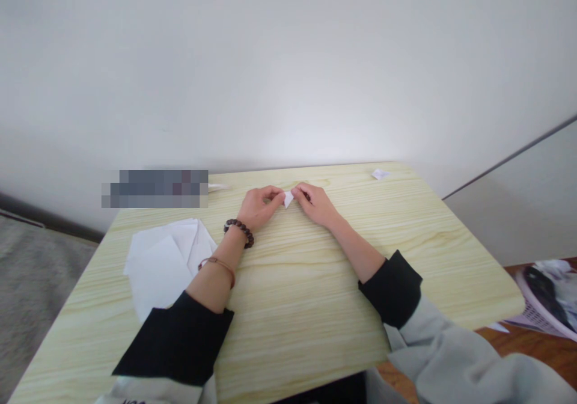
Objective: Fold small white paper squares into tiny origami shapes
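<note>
A small folded piece of white paper (288, 199) lies between my two hands near the far middle of the pale wooden table (293, 284). My left hand (260, 206) pinches its left side, fingers curled; a dark bead bracelet and a thin cord sit on that wrist. My right hand (314, 202) pinches the paper's right side with closed fingers. Both hands rest on the tabletop.
A loose pile of white paper sheets (164, 260) lies at the left of the table. A small white paper scrap (380, 174) sits at the far right corner. A white wall stands behind. A basket with dark items (547, 299) sits on the floor at right.
</note>
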Action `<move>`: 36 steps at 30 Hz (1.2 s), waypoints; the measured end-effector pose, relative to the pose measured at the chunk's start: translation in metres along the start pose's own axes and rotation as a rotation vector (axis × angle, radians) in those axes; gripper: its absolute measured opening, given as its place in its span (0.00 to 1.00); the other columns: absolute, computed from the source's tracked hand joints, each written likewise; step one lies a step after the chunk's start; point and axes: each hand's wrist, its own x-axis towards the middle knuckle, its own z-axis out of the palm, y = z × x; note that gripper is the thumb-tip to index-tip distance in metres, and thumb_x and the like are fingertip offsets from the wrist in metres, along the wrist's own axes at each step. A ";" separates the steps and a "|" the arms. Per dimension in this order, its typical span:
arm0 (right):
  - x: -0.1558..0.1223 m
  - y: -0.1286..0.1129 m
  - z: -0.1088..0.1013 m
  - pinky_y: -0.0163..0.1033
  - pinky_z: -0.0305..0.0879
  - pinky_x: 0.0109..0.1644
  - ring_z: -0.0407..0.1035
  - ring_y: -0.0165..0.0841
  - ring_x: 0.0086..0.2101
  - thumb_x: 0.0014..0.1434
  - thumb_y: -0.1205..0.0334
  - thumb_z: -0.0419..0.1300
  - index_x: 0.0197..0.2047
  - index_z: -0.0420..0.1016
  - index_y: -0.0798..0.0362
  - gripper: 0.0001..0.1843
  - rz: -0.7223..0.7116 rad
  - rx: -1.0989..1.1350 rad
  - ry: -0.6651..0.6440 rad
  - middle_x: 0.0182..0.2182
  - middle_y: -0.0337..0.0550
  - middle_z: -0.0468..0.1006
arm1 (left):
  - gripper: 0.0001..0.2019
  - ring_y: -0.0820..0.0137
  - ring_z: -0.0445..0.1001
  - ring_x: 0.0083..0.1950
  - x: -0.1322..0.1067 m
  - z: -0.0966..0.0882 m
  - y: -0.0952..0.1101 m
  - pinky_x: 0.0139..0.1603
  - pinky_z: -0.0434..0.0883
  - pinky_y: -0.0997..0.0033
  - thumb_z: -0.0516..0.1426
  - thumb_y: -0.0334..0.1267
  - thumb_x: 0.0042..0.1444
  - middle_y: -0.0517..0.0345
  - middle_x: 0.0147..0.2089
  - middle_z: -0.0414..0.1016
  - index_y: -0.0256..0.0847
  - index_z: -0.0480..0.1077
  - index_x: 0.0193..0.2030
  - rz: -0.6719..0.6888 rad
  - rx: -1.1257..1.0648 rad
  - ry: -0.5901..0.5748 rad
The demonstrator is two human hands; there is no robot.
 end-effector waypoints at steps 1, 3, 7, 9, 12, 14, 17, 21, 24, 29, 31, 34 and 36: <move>0.000 0.000 0.000 0.34 0.52 0.31 0.59 0.28 0.26 0.65 0.55 0.46 0.29 0.66 0.53 0.16 -0.011 -0.003 0.002 0.23 0.36 0.64 | 0.17 0.66 0.75 0.37 0.000 0.000 0.000 0.41 0.69 0.70 0.53 0.49 0.54 0.56 0.36 0.80 0.39 0.75 0.40 -0.009 -0.004 0.002; 0.000 -0.001 -0.001 0.34 0.53 0.32 0.59 0.29 0.27 0.65 0.57 0.46 0.30 0.66 0.53 0.16 -0.034 -0.004 0.006 0.24 0.37 0.65 | 0.20 0.67 0.75 0.35 -0.001 0.001 -0.001 0.40 0.69 0.69 0.54 0.50 0.53 0.56 0.35 0.80 0.39 0.74 0.46 -0.027 -0.014 0.005; 0.000 -0.003 -0.002 0.34 0.53 0.34 0.60 0.29 0.28 0.65 0.58 0.46 0.30 0.66 0.53 0.15 -0.049 0.007 0.008 0.25 0.38 0.66 | 0.19 0.66 0.76 0.37 0.000 0.002 -0.003 0.42 0.69 0.69 0.57 0.49 0.51 0.57 0.34 0.80 0.40 0.75 0.45 -0.002 -0.014 -0.017; 0.000 -0.003 -0.002 0.34 0.54 0.33 0.60 0.29 0.27 0.65 0.58 0.46 0.30 0.66 0.53 0.15 -0.043 0.011 0.010 0.25 0.38 0.66 | 0.18 0.66 0.77 0.37 0.001 0.002 -0.005 0.44 0.69 0.68 0.59 0.48 0.49 0.57 0.34 0.80 0.40 0.75 0.44 0.009 -0.009 -0.031; 0.000 -0.003 -0.001 0.34 0.53 0.33 0.60 0.29 0.27 0.65 0.57 0.46 0.30 0.66 0.53 0.15 -0.031 -0.001 0.001 0.24 0.37 0.65 | 0.17 0.65 0.77 0.37 0.003 0.002 -0.008 0.44 0.69 0.67 0.60 0.47 0.48 0.56 0.34 0.80 0.39 0.75 0.42 0.013 -0.015 -0.045; 0.000 -0.002 -0.001 0.34 0.53 0.33 0.60 0.29 0.27 0.65 0.57 0.47 0.30 0.66 0.53 0.15 -0.035 -0.013 -0.010 0.24 0.37 0.66 | 0.16 0.65 0.76 0.37 0.003 0.002 -0.010 0.43 0.69 0.67 0.60 0.46 0.48 0.55 0.34 0.80 0.39 0.75 0.40 0.025 -0.016 -0.054; -0.001 -0.001 0.000 0.34 0.52 0.32 0.60 0.29 0.27 0.65 0.57 0.47 0.30 0.66 0.53 0.15 -0.050 -0.020 -0.019 0.24 0.38 0.66 | 0.14 0.66 0.76 0.35 0.003 0.002 -0.010 0.41 0.69 0.67 0.59 0.45 0.49 0.55 0.32 0.79 0.38 0.74 0.39 0.041 -0.014 -0.067; -0.001 -0.001 -0.001 0.34 0.53 0.33 0.60 0.29 0.27 0.64 0.57 0.47 0.31 0.67 0.53 0.15 -0.045 0.001 -0.003 0.25 0.39 0.67 | 0.14 0.67 0.76 0.35 0.002 0.003 -0.008 0.41 0.69 0.69 0.59 0.45 0.49 0.57 0.32 0.79 0.39 0.74 0.38 0.041 -0.010 -0.056; -0.001 -0.001 -0.001 0.34 0.54 0.33 0.60 0.28 0.27 0.64 0.56 0.48 0.31 0.68 0.53 0.14 -0.048 0.033 0.009 0.25 0.38 0.68 | 0.15 0.67 0.75 0.36 0.001 0.002 -0.005 0.41 0.68 0.70 0.56 0.48 0.52 0.57 0.33 0.79 0.39 0.75 0.36 0.049 -0.016 -0.057; -0.001 0.003 0.000 0.33 0.53 0.32 0.60 0.28 0.27 0.64 0.55 0.49 0.31 0.68 0.54 0.15 -0.082 0.048 -0.028 0.25 0.37 0.68 | 0.18 0.68 0.74 0.37 0.000 -0.001 -0.001 0.40 0.68 0.72 0.53 0.50 0.55 0.57 0.33 0.79 0.38 0.75 0.34 0.077 0.027 -0.056; 0.000 0.004 0.000 0.33 0.53 0.31 0.60 0.28 0.27 0.64 0.55 0.49 0.30 0.68 0.54 0.15 -0.089 0.032 -0.050 0.24 0.37 0.68 | 0.18 0.67 0.74 0.36 -0.001 -0.002 0.000 0.39 0.67 0.72 0.52 0.50 0.56 0.57 0.33 0.79 0.38 0.75 0.33 0.074 0.051 -0.065; 0.000 0.004 0.000 0.33 0.53 0.31 0.61 0.28 0.27 0.64 0.55 0.49 0.31 0.69 0.54 0.15 -0.082 0.030 -0.057 0.24 0.37 0.68 | 0.18 0.67 0.74 0.36 -0.001 -0.003 0.000 0.39 0.67 0.73 0.52 0.49 0.55 0.56 0.33 0.79 0.38 0.76 0.33 0.067 0.059 -0.062; -0.001 0.004 0.000 0.33 0.53 0.31 0.61 0.28 0.27 0.64 0.55 0.48 0.32 0.69 0.54 0.15 -0.064 0.042 -0.047 0.25 0.37 0.68 | 0.17 0.67 0.74 0.37 -0.001 -0.002 -0.001 0.40 0.67 0.73 0.52 0.49 0.56 0.57 0.34 0.80 0.38 0.76 0.34 0.074 0.057 -0.047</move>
